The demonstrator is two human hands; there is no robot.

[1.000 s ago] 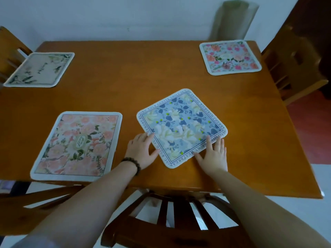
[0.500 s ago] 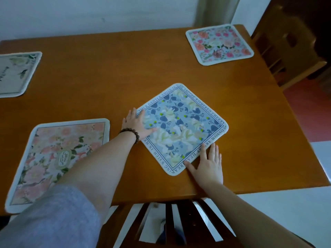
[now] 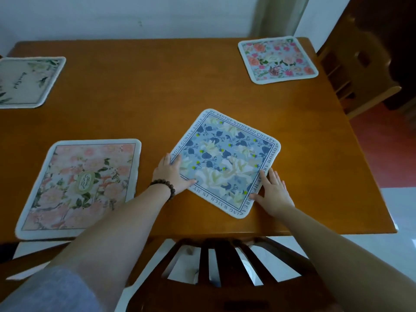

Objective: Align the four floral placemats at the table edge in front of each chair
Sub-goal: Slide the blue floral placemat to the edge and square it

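The blue floral placemat (image 3: pixel 225 163) lies skewed like a diamond on the wooden table (image 3: pixel 157 86), near the front edge. My left hand (image 3: pixel 172 174), with a bead bracelet on the wrist, presses flat on its left corner. My right hand (image 3: pixel 273 192) pushes against its lower right edge, fingers spread. A pink floral placemat (image 3: pixel 78 188) lies squared at the front left edge. A cream placemat (image 3: pixel 27 82) sits at the far left, cut off by the frame. A rose-patterned placemat (image 3: pixel 278 59) is at the far right corner.
A dark wooden chair back (image 3: pixel 216 266) stands directly below me at the table's front edge. Another wooden chair (image 3: pixel 358 64) stands at the right side. A white wall runs behind the table, and red floor shows at the right.
The blue placemat has turned a little counter-clockwise under both hands. My left hand slid up its left side and back down to the corner; my right hand moved up the right edge.
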